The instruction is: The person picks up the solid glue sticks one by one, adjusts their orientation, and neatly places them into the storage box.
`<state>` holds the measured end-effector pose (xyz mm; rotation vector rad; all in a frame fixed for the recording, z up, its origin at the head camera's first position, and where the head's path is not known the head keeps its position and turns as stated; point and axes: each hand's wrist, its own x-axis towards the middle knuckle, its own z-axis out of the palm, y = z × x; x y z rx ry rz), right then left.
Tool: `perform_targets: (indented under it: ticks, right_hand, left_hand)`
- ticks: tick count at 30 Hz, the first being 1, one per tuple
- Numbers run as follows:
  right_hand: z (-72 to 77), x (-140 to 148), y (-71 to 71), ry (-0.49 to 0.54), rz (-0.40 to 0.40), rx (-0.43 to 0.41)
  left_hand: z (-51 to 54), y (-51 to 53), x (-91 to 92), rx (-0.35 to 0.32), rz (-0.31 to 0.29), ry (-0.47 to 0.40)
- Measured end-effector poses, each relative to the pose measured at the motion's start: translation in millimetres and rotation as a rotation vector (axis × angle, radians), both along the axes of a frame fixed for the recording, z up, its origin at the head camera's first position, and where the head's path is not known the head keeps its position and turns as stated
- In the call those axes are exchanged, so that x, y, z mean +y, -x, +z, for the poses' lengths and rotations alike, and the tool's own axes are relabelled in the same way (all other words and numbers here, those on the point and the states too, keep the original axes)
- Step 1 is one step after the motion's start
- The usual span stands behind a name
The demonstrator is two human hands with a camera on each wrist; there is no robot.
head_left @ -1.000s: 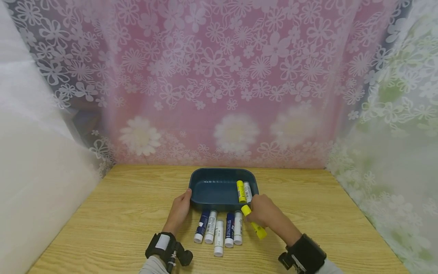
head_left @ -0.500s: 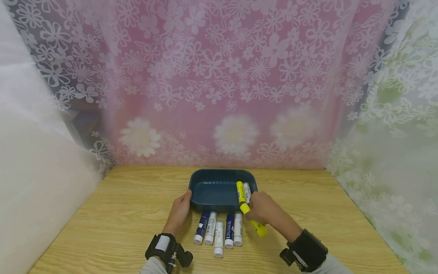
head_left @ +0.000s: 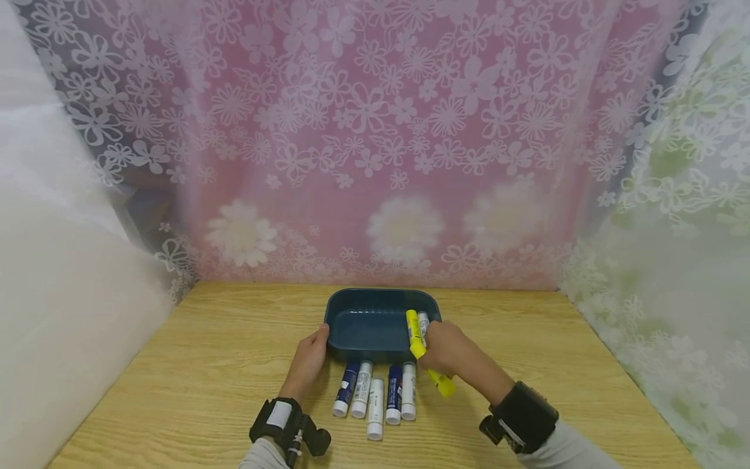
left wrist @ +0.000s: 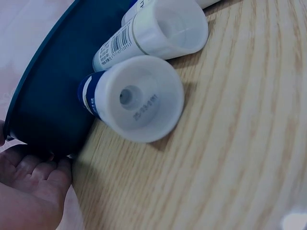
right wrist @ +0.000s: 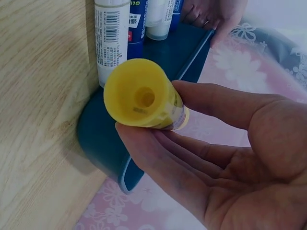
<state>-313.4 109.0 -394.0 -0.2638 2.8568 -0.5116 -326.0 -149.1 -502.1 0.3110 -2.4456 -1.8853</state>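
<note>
My right fingers pinched a yellow cylindrical glue stick, slanting by the near rim of a dark teal, rounded rectangular tray. My left fingers gripped that tray's left end. Just beyond my right fingers, inside the tray, lay a second yellow stick with a printed label and a slim white stick; whether the held one touched them, I couldn't tell. Between my two hands, on the light wood-grained counter, lay two navy white-capped sticks and three white ones. I reckoned lowering early might snag the rim, a light pinch could drop the smooth barrel, and a slack left grip might let the tray skid.
</note>
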Motion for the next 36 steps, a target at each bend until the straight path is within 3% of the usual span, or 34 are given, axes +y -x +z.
perform_targets:
  ticks: [19, 36]
  right_hand:
    - [4.6, -5, 11.6, -0.031, 0.022, 0.023]
    - [2.1, -9, 37.1, -0.031, 0.055, 0.053]
  left_hand:
    - [0.3, 1.7, -1.2, -0.012, -0.008, -0.025]
    - [-2.6, 4.2, -1.5, -0.012, -0.002, -0.029]
